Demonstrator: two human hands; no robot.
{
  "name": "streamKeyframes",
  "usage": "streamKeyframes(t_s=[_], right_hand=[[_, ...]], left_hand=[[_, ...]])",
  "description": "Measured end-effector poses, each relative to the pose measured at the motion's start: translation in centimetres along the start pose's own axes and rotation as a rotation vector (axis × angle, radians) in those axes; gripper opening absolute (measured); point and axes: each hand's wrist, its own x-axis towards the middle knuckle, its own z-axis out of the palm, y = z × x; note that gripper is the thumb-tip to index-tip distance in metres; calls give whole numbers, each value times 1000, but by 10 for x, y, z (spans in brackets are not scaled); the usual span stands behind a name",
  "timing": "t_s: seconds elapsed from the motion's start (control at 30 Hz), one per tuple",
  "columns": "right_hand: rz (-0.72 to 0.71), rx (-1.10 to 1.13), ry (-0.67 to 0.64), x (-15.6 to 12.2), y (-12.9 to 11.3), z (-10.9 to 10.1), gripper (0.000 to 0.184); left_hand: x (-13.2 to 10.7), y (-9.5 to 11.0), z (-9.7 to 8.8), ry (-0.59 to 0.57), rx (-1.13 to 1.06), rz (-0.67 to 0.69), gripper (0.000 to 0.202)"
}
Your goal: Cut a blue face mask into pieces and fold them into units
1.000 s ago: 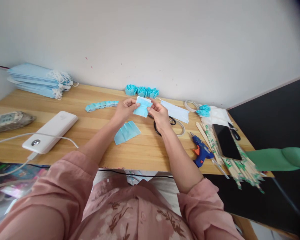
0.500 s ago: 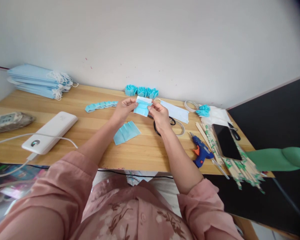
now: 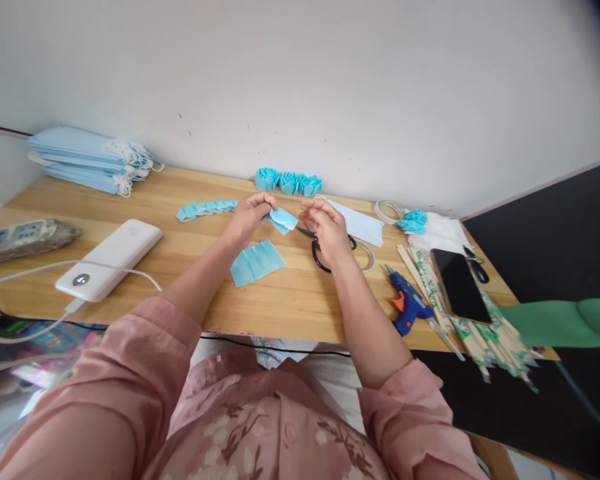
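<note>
My left hand pinches a small piece of light-blue mask fabric by its left end. The piece is folded over, with a white edge showing. Just to its right, apart from the fabric, is my right hand, thumb and fingertips drawn together; whether anything thin is between them is too small to tell. Below the held piece, a second pleated blue fabric piece lies flat on the table. Black-handled scissors lie partly hidden under my right hand, beside a tape roll.
At the back stand several blue fabric flowers, with a folded blue strip nearer left. Stacked masks, a power bank and a power strip occupy the left. A glue gun, wrapped chopsticks and a phone lie right.
My right hand has let go of the blue fabric piece and moved slightly right. The piece, spread between both hands before, now hangs folded from my left hand. The view has shifted slightly.
</note>
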Motion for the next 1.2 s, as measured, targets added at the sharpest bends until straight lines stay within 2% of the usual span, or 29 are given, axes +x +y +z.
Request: streamKeyframes(t_s=[0.1, 0.23, 0.3, 0.47, 0.6, 0.7, 0.87, 1.2], right_hand=[[34, -29, -69, -1, -3, -1, 34], [16, -257, -210, -4, -1, 1, 40], [-8, -361, -236, -6, 0, 2, 42], [-34, -472, -177, -9, -4, 5, 37], [-99, -571, -151, -11, -9, 10, 37], [-143, -648, -155, -13, -9, 11, 41], [-166, -710, -199, -11, -8, 11, 39], [-217, -719, -214, -10, -9, 10, 31]], left_hand=[[-3, 3, 2, -60, 85, 55, 8], [-2, -2, 4, -113, 155, 121, 10], [0, -5, 4, -121, 187, 136, 10], [-1, -3, 6, -63, 162, 115, 19], [-3, -2, 7, -87, 267, 31, 24], [-3, -6, 7, -58, 325, -15, 24], [-2, -7, 5, 48, 379, 5, 23], [-2, -4, 7, 34, 304, 41, 20]])
